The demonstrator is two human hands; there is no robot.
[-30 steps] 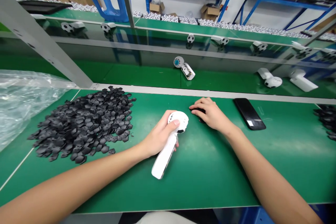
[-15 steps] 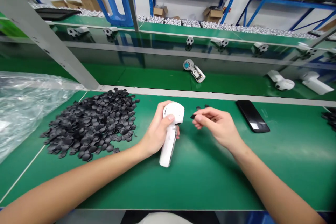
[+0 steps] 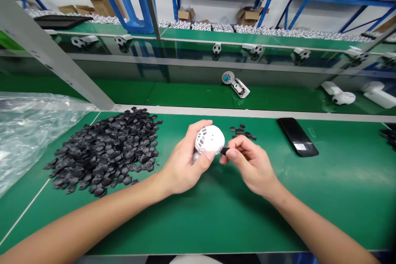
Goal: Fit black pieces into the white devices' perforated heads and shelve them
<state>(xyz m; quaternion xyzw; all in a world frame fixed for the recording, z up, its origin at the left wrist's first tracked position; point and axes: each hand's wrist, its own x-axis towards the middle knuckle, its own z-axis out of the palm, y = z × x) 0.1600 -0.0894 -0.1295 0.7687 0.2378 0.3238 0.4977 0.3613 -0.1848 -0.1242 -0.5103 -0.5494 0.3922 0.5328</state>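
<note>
My left hand (image 3: 185, 161) is wrapped round a white handheld fan (image 3: 210, 138) whose round, ball-like head has slotted openings on its left side. The fan's handle is mostly hidden behind my fingers. Between the thumb and fingers of my right hand (image 3: 249, 163) is a small black plastic piece (image 3: 225, 151), right at the head's right edge; whether it touches the head I cannot tell. Just beyond that hand lie several loose black pentagon pieces (image 3: 243, 130). A large heap of the same black pieces (image 3: 108, 152) spreads over the green bench to the left.
A black phone (image 3: 297, 136) lies on the right of the bench. At the left edge is a clear plastic bag (image 3: 34, 121). Behind the bench's pale rail, an opened white unit (image 3: 236, 84) and white units with football-patterned heads (image 3: 343, 98) rest on a green surface. A slanted metal post (image 3: 58, 57) rises at left.
The fan has been turned in my left hand, so its slotted head faces up and its handle has dropped from sight. My right hand brought the black piece left and down to the head.
</note>
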